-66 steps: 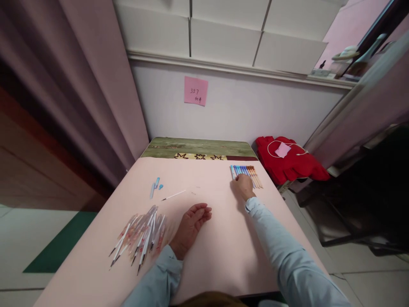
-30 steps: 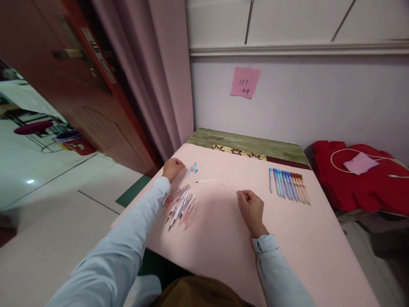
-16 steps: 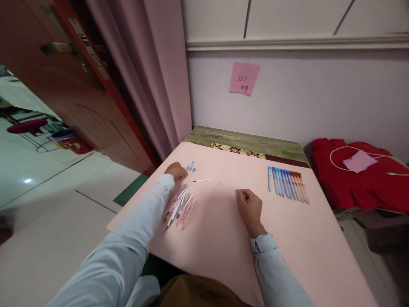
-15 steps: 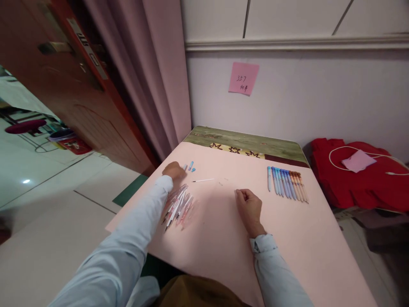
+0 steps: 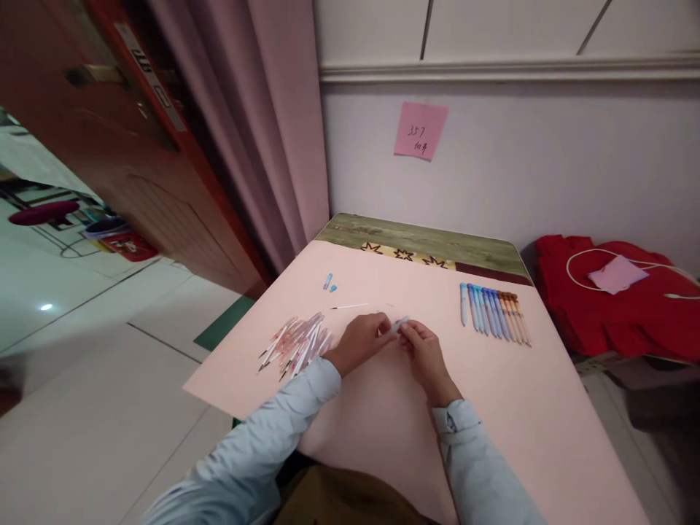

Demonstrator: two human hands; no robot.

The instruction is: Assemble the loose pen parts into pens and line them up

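My left hand is closed on a pale blue pen barrel, in front of the middle of the table. The fingertips of my right hand are pinched together at the barrel's far end; whatever they hold is hidden or too small to name. Beyond my left hand lies a thin white pen refill with a dark tip. A short blue pen part and a small blue cap piece rest farther back. To the left spreads a pile of white refills and clear reddish pen barrels.
Blue, purple and brown-orange pens stand in a neat row at the right of the pink tabletop. A pink note is stuck on the wall. Red cloth with a white cable lies beyond the table's right edge.
My left hand has come from the far left of the table to the middle, bringing a pale blue pen barrel to my right hand. The right hand has stayed in nearly the same place, still pinched.
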